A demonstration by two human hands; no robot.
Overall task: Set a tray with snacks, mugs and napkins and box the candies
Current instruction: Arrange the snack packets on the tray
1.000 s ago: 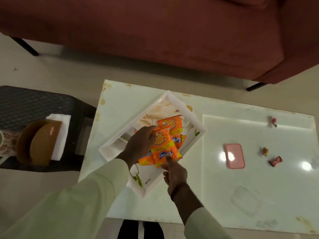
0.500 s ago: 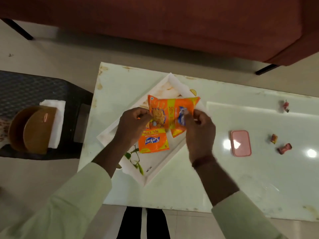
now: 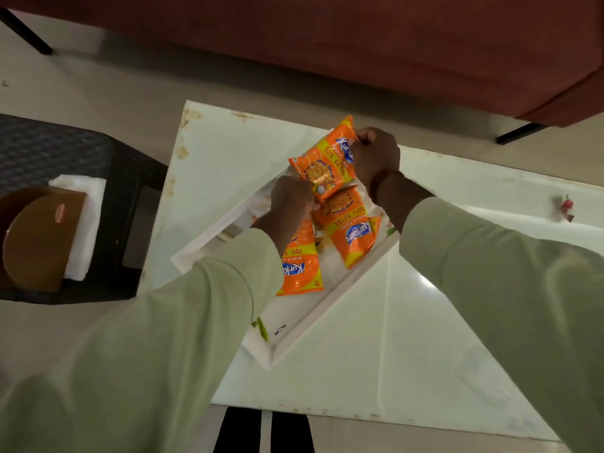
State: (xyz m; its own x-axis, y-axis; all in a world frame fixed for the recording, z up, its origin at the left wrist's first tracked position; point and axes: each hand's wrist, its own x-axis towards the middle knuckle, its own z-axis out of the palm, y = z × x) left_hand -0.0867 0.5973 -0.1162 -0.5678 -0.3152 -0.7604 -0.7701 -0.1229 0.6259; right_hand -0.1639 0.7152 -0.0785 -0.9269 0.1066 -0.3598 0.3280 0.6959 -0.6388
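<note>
A white tray [image 3: 295,335] lies diagonally on the white table [image 3: 392,354]. Two orange snack packets rest in it: one [image 3: 302,266] under my left forearm, another [image 3: 351,228] toward the tray's right side. Both hands hold a third orange packet [image 3: 328,160] stretched over the tray's far end. My left hand [image 3: 291,197] pinches its near corner and my right hand [image 3: 376,156] grips its far edge. A wrapped candy [image 3: 565,207] lies on the table at the far right. A stack of white napkins [image 3: 83,223] sits on the dark side stool.
The dark woven stool [image 3: 65,152] at the left carries brown bowls [image 3: 36,237] beside the napkins. A red sofa [image 3: 327,37] runs along the far side, its black legs on the beige floor. My sleeves hide much of the table's near and right parts.
Both hands carried the held packet away from me toward the tray's far end. A second packet now lies flat in the tray. My head moved closer, so the pink box left the view.
</note>
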